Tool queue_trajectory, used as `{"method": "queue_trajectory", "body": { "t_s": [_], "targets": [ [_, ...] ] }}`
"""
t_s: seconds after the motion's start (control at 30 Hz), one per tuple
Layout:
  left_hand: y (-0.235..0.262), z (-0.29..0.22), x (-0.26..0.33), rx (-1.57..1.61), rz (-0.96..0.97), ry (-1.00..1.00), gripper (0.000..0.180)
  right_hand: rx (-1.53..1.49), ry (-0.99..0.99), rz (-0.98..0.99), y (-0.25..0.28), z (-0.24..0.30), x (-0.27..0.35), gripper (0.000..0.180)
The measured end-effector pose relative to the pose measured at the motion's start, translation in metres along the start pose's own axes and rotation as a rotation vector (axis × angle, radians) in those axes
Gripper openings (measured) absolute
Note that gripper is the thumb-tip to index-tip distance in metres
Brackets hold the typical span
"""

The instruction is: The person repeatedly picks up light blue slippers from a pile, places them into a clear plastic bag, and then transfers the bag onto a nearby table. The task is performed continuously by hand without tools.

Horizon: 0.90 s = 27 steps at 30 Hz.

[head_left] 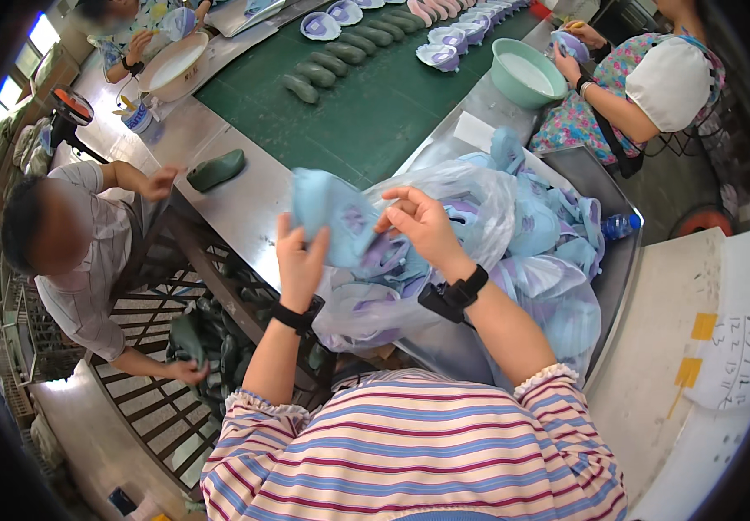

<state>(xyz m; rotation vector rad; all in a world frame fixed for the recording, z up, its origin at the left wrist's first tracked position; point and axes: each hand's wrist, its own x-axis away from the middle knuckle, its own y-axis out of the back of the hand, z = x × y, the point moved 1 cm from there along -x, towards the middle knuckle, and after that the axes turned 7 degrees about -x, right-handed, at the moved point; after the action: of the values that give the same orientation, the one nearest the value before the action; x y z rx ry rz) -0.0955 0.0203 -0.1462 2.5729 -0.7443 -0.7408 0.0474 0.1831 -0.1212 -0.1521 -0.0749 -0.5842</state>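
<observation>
A light blue shoe upper point(331, 213) with lilac trim hangs over the near end of the metal table, slightly blurred. My left hand point(301, 260) grips it at its left side, thumb raised and fingers behind or along the fabric. At the opposite edge, the bent fingertips of my right hand point(420, 227) pinch the upper near its lilac part; the exact contact is hard to make out. Just below and to the right, a clear plastic bag point(488, 195) holds more blue and lilac uppers point(535, 221), piled in a metal tray. Both wrists carry black bands.
A green conveyor belt point(305, 130) bears rows of dark green shoe lasts point(327, 62) and uppers. One last point(216, 170) lies at the table's left edge. Co-workers sit left and right, near a green basin point(527, 74). A bottle point(620, 227) stands beside the tray; a barred cart point(145, 395) holds lasts.
</observation>
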Motion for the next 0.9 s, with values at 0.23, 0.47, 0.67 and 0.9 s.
{"method": "queue_trajectory", "body": {
  "t_s": [0.23, 0.47, 0.67, 0.9],
  "targets": [
    [0.038, 0.016, -0.015, 0.317, -0.200, 0.260, 0.026, 1.329, 0.172, 0.275, 0.026, -0.154, 0.007, 0.050],
    [0.043, 0.014, -0.005, 0.056, -0.167, 0.081, 0.026, 0.342, -0.155, 0.285, 0.069, -0.034, 0.015, 0.065],
    [0.016, -0.022, -0.011, 0.123, 0.040, 0.021, 0.026, 0.356, 0.321, 0.264, 0.031, 0.060, 0.048, 0.055],
    [-0.002, -0.035, -0.018, 0.234, 0.389, -0.079, 0.032, 0.968, 0.596, 0.233, 0.006, 0.047, 0.064, 0.049]
  ]
}}
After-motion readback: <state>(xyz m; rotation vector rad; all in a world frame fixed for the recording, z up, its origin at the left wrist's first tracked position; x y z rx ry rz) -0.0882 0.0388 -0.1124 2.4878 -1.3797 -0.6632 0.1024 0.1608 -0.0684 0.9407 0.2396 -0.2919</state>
